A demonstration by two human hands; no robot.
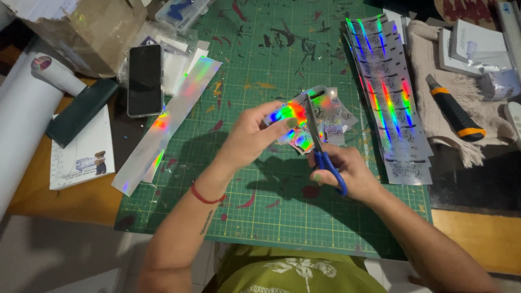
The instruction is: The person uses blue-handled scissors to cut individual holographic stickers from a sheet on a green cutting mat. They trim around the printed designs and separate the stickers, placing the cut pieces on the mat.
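Observation:
My left hand pinches a holographic sticker strip above the green cutting mat. My right hand grips blue-handled scissors, and their blades cross the strip. Just beyond the blades lies a small pile of cut holographic stickers. A red cord circles my left wrist.
A stack of holographic sticker strips lies right of the pile. A long holographic offcut and a black phone lie to the left. A utility knife rests on a beige cloth. A white roll sits far left.

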